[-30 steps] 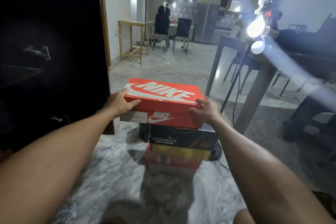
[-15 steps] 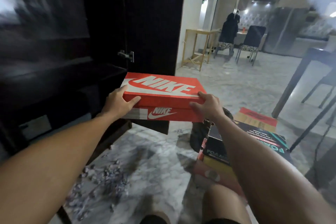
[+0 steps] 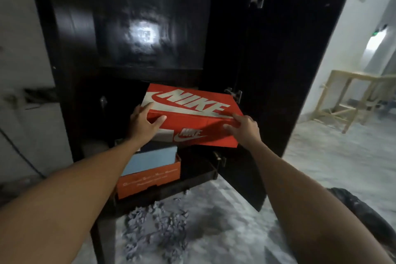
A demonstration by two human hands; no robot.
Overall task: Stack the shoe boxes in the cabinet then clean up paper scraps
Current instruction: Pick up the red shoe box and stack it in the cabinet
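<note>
While the left hand (image 3: 144, 124) grips one end, the right hand (image 3: 244, 126) grips the red shoe box (image 3: 192, 118) opposite.

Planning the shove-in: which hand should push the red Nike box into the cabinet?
Probably right. The right hand grips the red cardboard Nike shoe box at its near outer corner; the left hand sits nearer the dark wooden cabinet.

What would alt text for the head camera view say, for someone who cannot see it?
Two bare hands, left hand and right hand, hold a red Nike shoe box at the opening of a dark cabinet, above an orange box already inside. Grey paper scraps lie on the marble floor below.
</note>
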